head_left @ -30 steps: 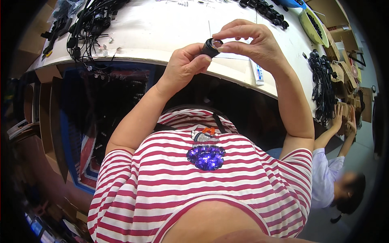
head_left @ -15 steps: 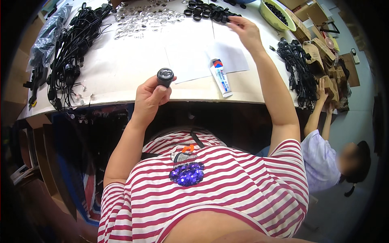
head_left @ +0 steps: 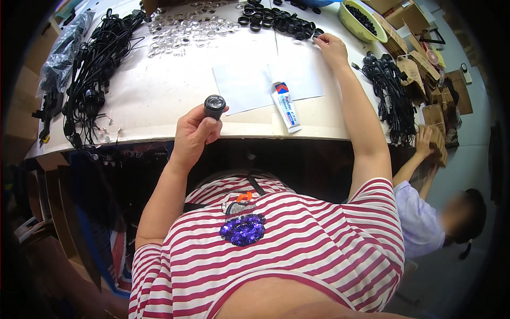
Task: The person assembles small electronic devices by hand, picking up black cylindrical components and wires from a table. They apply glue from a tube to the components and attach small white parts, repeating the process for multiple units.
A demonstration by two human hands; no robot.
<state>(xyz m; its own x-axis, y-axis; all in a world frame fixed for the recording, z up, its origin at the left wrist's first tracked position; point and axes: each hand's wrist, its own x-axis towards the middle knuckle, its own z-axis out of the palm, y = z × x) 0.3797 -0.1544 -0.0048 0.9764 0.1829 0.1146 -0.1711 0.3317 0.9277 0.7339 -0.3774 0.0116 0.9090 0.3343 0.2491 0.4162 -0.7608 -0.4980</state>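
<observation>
Just above the table's near edge, left of the person's middle, a short black cylinder [head_left: 214, 109] stands roughly upright in the left hand [head_left: 196, 130], its round glassy end turned up toward the camera. The fingers of that hand are wrapped round its lower part, with the thumb pressed against the near side. The right hand [head_left: 333, 50] reaches far forward, thumb and fingers drawn narrowly together at the near right end of a cluster of black rings [head_left: 287, 23]; whether a ring sits between the fingertips cannot be told. Between the two hands, white paper [head_left: 241, 82] lies flat on the pale table [head_left: 164, 80], and a white tube [head_left: 287, 109] with blue and red print rests at a slant, partly over the paper and near the table's edge. Left of the rings, many clear discs [head_left: 194, 26] are spread loosely. Beyond the right hand is a yellow-green basin [head_left: 352, 30] filled with small black pieces [head_left: 361, 17]. A heap of black cables [head_left: 90, 87] lies at the left beside clear plastic wrapping [head_left: 66, 50], and a second cable bundle [head_left: 390, 90] lies at the right. Past it, a co-worker's hand [head_left: 423, 141] touches a brown cardboard piece [head_left: 438, 146].
</observation>
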